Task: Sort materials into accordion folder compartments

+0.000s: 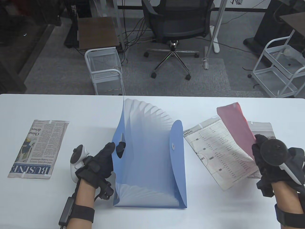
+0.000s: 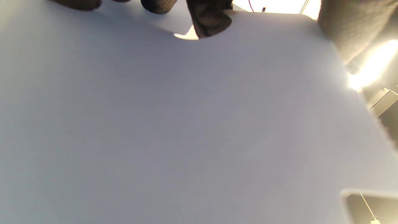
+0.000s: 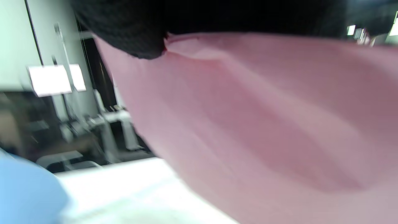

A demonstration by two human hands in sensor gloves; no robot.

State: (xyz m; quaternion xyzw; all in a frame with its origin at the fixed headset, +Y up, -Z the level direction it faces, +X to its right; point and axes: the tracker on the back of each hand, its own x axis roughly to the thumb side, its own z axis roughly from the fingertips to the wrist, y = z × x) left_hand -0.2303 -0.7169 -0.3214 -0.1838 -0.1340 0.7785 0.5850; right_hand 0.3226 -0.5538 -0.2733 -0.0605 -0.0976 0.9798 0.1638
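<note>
1. Stood open on the white table [image 1: 71, 105]: a translucent blue plastic accordion folder [image 1: 147, 152], pleats fanned wide, flap with its snap button lying over to the right.
2. Gripped at the folder's left cover by the left hand [image 1: 100, 159], fingertips hooked through the oval handle cut-out; fingers [image 2: 208, 18] curled over the cover's edge in the left wrist view.
3. Pinched in the right hand [image 1: 269, 157]: a thin pink paper sheet [image 1: 236, 126], lifted and tilted up and away from the grip, well right of the folder, not yet over any compartment.
4. Lay just under and left of that grip: a printed white diagram page [image 1: 219, 152], with another printed sheet [image 1: 262, 130] partly beneath.
5. Lay far left of the holding hand: a folded newspaper [image 1: 38, 149], untouched.
6. Judged early: no material visible inside any pocket, though the pleats hid much; pink sheet, page and papers all left to file.
</note>
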